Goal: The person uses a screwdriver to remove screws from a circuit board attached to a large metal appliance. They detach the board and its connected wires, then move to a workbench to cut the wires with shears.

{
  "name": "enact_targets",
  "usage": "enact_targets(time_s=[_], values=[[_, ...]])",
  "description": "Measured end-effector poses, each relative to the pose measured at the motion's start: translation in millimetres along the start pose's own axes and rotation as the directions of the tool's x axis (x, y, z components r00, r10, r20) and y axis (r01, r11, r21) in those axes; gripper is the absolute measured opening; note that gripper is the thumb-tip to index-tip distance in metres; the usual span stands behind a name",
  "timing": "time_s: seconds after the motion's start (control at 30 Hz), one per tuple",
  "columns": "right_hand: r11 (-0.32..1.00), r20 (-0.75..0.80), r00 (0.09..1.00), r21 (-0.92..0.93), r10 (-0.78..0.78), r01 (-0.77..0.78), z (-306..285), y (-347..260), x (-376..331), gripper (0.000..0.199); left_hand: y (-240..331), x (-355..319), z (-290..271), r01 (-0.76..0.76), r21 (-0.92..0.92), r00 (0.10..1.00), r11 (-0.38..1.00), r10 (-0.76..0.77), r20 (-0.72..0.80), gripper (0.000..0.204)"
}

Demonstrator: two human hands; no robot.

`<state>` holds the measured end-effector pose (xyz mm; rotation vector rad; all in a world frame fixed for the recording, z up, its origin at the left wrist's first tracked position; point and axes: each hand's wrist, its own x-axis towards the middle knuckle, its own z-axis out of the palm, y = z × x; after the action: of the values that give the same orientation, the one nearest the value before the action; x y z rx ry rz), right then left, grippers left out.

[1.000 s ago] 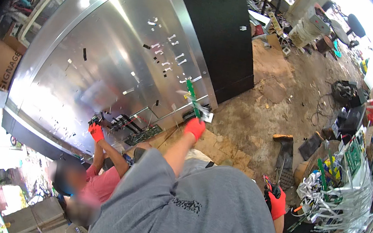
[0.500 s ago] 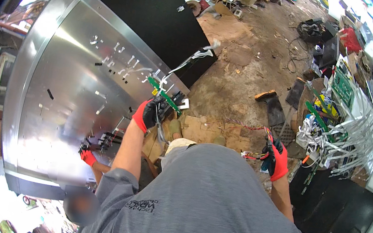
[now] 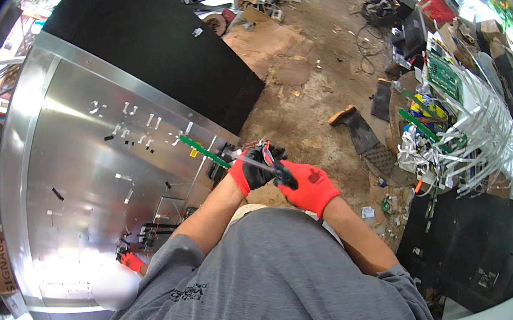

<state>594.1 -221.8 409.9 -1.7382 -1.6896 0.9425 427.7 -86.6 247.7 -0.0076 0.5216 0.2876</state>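
Observation:
My hands, in red gloves with black-coated fingers, meet in front of my waist. My left hand (image 3: 257, 168) is closed around a small bundle of coloured wires (image 3: 266, 153). Beside it, my right hand (image 3: 306, 186) has its fingers drawn together against the left one; what they grip is hidden and partly blurred. A pale cable or strip runs between the two hands. Just left of my left wrist, a long narrow green circuit board (image 3: 204, 151) lies across the near corner of a large silver metal panel (image 3: 95, 158); whether I touch it is unclear.
Another person's red-gloved hand (image 3: 131, 261) works at the panel's lower edge. Small white connectors dot the panel. A black panel (image 3: 162, 37) lies beyond. On the right are a heap of ribbon cables (image 3: 488, 126), a boot (image 3: 358, 128) and a dark flat casing (image 3: 468, 246).
My right hand has come in from the far right to meet my left, and the coloured wires are now at the left hand. The left hand has moved right, off the green circuit board's middle.

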Motion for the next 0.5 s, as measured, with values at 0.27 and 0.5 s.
enact_targets(time_s=[0.27,0.5], values=[[0.978,-0.1,0.977,-0.073,0.186,-0.194,0.8,51.8,-54.6,0.043,-12.6,-10.7,97.0,-0.064,0.059,0.994,0.996,0.069,-0.088,0.032],[0.877,-0.125,0.944,0.424,0.305,-0.227,-10.5,84.8,-76.1,0.04,-0.1,8.1,126.4,-0.228,0.5,0.973,0.835,0.218,0.08,0.027]])
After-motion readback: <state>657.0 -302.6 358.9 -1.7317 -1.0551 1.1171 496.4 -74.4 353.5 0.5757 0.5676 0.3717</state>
